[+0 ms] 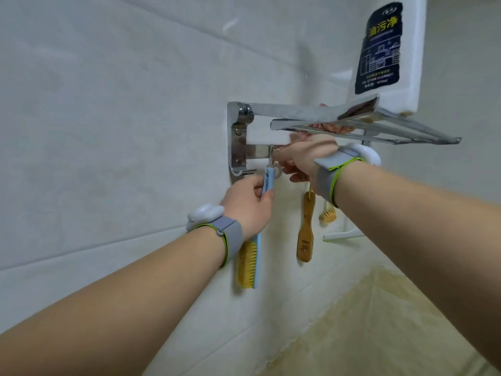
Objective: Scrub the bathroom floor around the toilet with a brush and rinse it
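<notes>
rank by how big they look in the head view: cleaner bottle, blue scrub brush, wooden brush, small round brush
1. cleaner bottle, nearest the camera, so its lead may be inflated
2. blue scrub brush, partly hidden by the left hand
3. wooden brush
4. small round brush, mostly hidden

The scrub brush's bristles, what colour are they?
Yellow bristles on a light blue back, in the head view.

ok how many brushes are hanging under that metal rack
3: the blue-handled brush in the left hand, a wooden-backed brush hanging beside it, and a small round brush mostly behind the right wrist. More may be hidden.
</notes>
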The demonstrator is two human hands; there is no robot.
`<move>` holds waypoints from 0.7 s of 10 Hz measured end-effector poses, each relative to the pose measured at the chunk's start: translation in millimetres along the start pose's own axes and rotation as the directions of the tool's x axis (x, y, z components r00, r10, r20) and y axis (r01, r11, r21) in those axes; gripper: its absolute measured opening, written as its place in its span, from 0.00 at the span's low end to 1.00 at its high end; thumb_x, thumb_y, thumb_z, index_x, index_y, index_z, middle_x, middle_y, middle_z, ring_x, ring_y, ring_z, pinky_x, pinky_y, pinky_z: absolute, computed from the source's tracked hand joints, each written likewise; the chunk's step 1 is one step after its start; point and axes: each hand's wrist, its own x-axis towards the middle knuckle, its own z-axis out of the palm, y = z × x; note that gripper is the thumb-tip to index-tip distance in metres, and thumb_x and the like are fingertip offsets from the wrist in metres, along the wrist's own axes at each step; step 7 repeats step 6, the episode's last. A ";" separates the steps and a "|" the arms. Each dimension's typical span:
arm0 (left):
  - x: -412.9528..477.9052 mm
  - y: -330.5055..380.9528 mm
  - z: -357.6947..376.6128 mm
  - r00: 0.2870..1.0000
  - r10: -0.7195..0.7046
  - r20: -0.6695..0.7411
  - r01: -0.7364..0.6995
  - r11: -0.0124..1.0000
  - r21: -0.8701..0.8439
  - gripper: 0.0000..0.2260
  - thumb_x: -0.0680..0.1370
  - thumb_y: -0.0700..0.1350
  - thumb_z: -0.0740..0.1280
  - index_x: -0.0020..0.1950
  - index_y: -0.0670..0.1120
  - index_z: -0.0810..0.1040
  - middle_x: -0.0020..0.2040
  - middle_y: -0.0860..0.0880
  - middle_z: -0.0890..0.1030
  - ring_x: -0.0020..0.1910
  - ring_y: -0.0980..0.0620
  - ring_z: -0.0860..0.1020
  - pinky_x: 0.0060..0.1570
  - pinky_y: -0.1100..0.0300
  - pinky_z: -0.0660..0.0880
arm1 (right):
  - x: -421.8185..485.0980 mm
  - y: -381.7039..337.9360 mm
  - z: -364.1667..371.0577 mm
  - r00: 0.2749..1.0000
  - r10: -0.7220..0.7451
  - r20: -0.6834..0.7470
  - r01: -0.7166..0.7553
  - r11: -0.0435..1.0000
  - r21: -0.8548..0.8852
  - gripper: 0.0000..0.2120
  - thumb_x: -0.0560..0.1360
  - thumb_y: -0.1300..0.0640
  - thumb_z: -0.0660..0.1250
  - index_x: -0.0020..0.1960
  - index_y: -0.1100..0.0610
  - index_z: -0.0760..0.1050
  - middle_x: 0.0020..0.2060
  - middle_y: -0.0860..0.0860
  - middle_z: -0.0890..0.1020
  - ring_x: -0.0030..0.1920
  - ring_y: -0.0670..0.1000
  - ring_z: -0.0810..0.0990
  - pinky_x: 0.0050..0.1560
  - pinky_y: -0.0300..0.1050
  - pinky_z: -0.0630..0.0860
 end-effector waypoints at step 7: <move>1.6 -14.9 21.4 0.994 -0.108 -0.028 0.111 0.975 0.192 0.11 0.76 0.52 0.67 0.42 0.45 0.81 0.40 0.46 0.83 0.43 0.43 0.81 0.46 0.51 0.79 | -3.7 33.0 -4.8 0.993 0.111 -0.029 -0.111 0.994 0.008 0.03 0.75 0.61 0.67 0.44 0.61 0.77 0.38 0.56 0.80 0.35 0.50 0.76 0.38 0.42 0.75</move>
